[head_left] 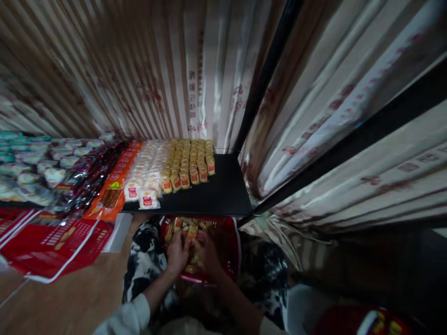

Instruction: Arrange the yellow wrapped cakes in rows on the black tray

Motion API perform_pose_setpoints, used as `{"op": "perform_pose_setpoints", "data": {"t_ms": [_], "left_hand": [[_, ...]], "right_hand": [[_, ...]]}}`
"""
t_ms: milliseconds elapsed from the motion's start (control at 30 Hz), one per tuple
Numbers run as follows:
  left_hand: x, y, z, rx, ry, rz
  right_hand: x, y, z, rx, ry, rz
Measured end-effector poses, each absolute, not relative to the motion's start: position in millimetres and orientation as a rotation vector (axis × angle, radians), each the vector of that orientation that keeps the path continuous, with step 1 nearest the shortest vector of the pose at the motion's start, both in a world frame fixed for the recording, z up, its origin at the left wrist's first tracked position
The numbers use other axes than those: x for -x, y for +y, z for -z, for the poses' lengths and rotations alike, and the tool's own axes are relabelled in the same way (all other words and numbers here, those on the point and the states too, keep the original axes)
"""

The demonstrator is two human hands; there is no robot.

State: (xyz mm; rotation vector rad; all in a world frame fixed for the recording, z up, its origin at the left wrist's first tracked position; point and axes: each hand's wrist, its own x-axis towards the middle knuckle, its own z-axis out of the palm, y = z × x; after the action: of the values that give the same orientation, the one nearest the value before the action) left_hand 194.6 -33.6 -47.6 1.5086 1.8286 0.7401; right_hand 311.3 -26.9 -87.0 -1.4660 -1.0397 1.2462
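Note:
An open red bag (233, 253) rests between my knees, filled with small yellow-wrapped snack packets (191, 269). Over the bag's mouth, my left hand (178, 253) and my right hand (206, 251) come together with fingers closed. Between their fingertips is one snack packet (192, 231), yellow with an orange-red label. My fingers partly cover it. Straight ahead on the black shelf (223, 195), similar yellow packets (190, 163) stand upright in neat rows, labels facing me.
Left of the rows lie white packets (148, 197), an orange pack of brown sticks (111, 197), dark shiny packs (84, 174) and white-and-green packets (31, 158). Another red bag (66, 244) lies at left. Black poles (267, 70) and printed sheeting (209, 70) enclose the shelf.

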Motion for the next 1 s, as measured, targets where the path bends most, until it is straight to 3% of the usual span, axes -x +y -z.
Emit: {"op": "perform_pose_setpoints", "data": {"t_ms": [467,600,800,1000], "left_hand": [[-251,21,-37,-1.498,1.525,-1.102],[-267,50,-45,-1.657,1.508,-1.203],[-292,93,-50,-1.626,1.575,-1.083],[-308,124,-39,-1.546,1.572,-1.082]], "right_hand": [[-369,22,-7,1.4,-1.204,-0.944],[-383,56,-17,1.399,-1.235,-0.766],[-398,108,-21,1.488,-1.334,-0.56],[-403,149,-10,1.57,-1.367,-0.487]]}}
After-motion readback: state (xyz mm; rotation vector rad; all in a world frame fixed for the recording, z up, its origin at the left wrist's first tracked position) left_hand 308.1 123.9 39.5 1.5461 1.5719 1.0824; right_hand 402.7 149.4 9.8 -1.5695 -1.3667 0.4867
